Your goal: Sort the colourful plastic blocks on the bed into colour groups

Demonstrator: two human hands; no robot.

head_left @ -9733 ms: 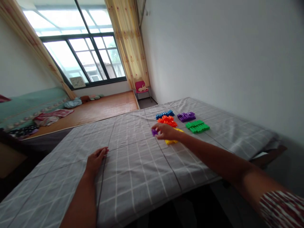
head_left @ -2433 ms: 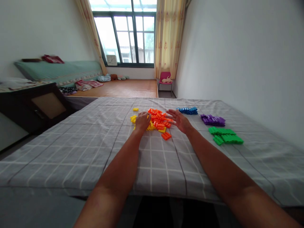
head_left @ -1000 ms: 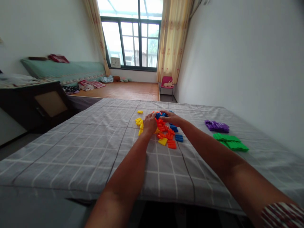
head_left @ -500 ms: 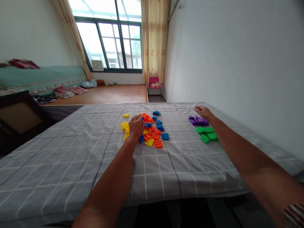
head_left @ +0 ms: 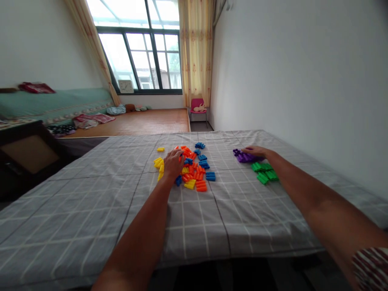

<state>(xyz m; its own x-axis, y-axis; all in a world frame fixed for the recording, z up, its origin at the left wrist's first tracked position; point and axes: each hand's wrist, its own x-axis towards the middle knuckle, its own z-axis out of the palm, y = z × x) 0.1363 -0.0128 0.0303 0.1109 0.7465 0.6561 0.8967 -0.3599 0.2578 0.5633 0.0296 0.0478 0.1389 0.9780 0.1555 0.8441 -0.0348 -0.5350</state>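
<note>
1. The right hand (head_left: 256, 152) is reaching over the purple pieces (head_left: 241, 158), which are lying on the desk (head_left: 209, 226) just beyond the green pieces (head_left: 264, 173); handling them well is probably calling for a low, cupped palm, so none are scattering.
2. The left hand (head_left: 173, 163) is resting at the left side of the orange pieces (head_left: 198, 173), yellow pieces (head_left: 190, 184) and blue pieces (head_left: 203, 164) (a loose, mixed spread).
3. The right fingers are touching the purple bundle, nearly together; their grip is not showing.
4. The left fingers are curving over the spread, slightly parted; whether they are gripping anything, I cannot tell.
</note>
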